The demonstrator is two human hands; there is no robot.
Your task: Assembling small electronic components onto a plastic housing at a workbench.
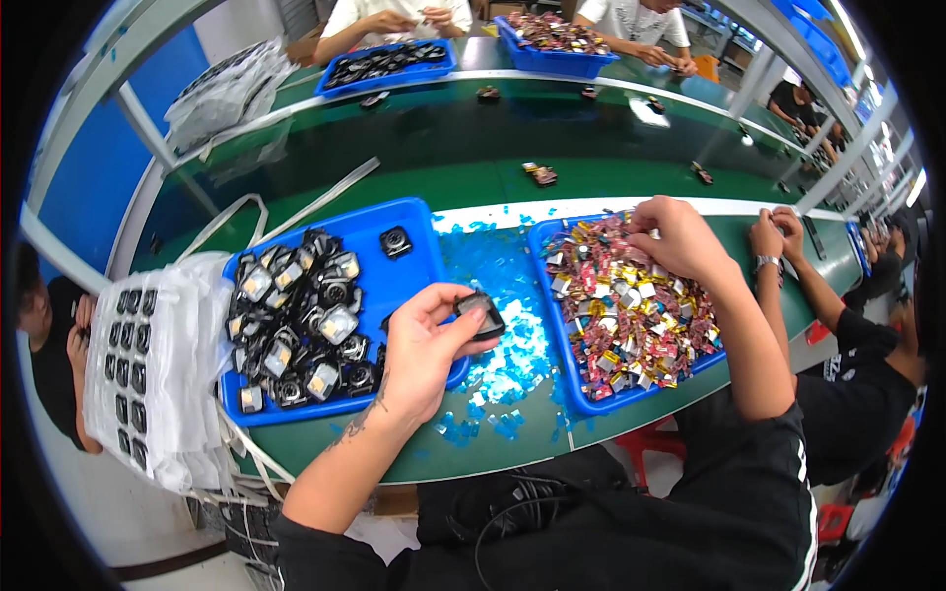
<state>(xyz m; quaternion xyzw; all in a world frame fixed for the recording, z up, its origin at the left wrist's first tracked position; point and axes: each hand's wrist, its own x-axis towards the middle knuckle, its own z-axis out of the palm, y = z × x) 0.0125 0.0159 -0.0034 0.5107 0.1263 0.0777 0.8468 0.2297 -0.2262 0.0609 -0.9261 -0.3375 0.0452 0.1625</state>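
In the head view, the left hand (422, 347) has its grip pinching a small black square plastic housing (481, 317) between thumb and fingers, above the tabletop (404, 457), between two trays. Just beside it on the left, a blue plastic tray (406, 280) carries similar black housings (296, 317) in a heap. The right hand (680, 238) is over the other blue plastic tray (544, 260), at a pile of small red, gold and silver parts (636, 320); its fingertips are bent together, but whether they hold anything I cannot tell. Shiny blue film scraps (512, 360) lie between the trays.
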